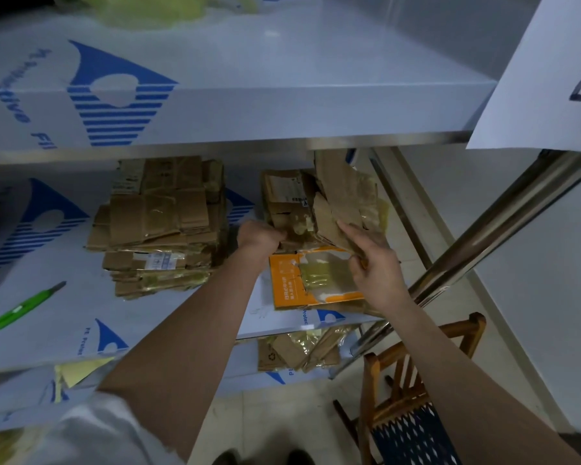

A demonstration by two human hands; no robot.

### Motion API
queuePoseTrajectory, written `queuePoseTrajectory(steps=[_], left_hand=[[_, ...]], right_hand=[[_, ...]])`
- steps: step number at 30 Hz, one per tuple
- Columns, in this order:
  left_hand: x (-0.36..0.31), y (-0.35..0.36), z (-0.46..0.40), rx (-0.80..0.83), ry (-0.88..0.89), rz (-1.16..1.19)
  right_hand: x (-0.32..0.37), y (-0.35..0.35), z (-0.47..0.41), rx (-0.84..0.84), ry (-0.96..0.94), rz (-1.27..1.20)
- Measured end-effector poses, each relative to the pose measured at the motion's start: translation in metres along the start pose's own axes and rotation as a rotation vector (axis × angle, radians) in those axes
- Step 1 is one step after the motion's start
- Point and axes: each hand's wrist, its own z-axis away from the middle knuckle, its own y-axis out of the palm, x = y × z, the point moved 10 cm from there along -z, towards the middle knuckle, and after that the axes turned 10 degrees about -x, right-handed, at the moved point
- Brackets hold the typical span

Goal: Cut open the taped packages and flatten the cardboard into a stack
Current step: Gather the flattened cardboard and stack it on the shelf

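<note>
A cutter (24,308) lies far left, a stack (161,226) between. Left hand (259,238) and right hand (374,263) both grip a torn box (302,203) above an orange package (289,280).

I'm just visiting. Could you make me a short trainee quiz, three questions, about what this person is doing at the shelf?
1. True or false: the green utility knife is in a hand.
2. Which hand grips the torn brown cardboard piece? A left, B right, C neither.
3. Fill in: the orange package lies ____ the right hand.

Key
1. False; it lies on the shelf, left of the flattened cardboard stack.
2. B; the left hand grips the taped brown package.
3. Below.
</note>
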Motion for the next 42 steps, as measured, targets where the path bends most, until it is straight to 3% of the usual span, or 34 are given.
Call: queuePoseTrajectory(steps=[5, 8, 12, 17, 20, 23, 25, 28, 29, 31, 33, 35, 39, 42], left_hand=[[-0.015, -0.006, 0.019, 0.072, 0.012, 0.255], [-0.036, -0.021, 0.032, 0.110, 0.036, 0.493], [-0.053, -0.056, 0.037, 0.030, 0.202, 0.520], [-0.054, -0.116, 0.040, -0.213, 0.321, 0.405], [-0.054, -0.148, 0.042, -0.242, 0.285, 0.557], [-0.049, -0.165, 0.047, -0.209, 0.179, 0.793], [-0.037, -0.175, 0.046, -0.203, 0.089, 0.868], [-0.018, -0.198, 0.036, -0.228, 0.011, 0.858], [-0.014, -0.207, 0.034, -0.244, 0.005, 0.823], [-0.008, -0.226, 0.029, -0.270, 0.012, 0.762], [-0.006, -0.242, 0.026, -0.267, 0.028, 0.695], [-0.006, -0.254, 0.025, -0.248, 0.050, 0.619], [-0.007, -0.275, 0.021, -0.200, 0.111, 0.546], [0.000, -0.289, 0.015, -0.188, 0.129, 0.500]], right_hand=[[-0.007, -0.021, -0.007, -0.187, 0.101, -0.089], [-0.003, -0.039, -0.006, -0.277, 0.068, 0.022], [0.002, -0.024, 0.010, -0.142, 0.080, 0.128], [-0.023, 0.016, 0.029, 0.271, 0.189, 0.502], [-0.016, 0.019, 0.023, 0.302, 0.186, 0.609], [0.010, 0.010, 0.012, 0.192, 0.115, 0.722], [0.022, 0.019, 0.012, 0.249, 0.092, 0.736], [0.019, 0.046, 0.025, 0.573, 0.216, 0.660], [0.027, 0.048, 0.019, 0.567, 0.225, 0.603], [0.059, 0.033, -0.014, 0.298, 0.234, 0.386], [0.082, 0.017, -0.036, 0.053, 0.358, 0.068], [0.099, 0.026, -0.044, 0.035, 0.517, -0.248], [0.140, 0.068, -0.030, 0.227, 0.650, -0.615], [0.141, 0.084, -0.026, 0.149, 0.689, -0.815]])
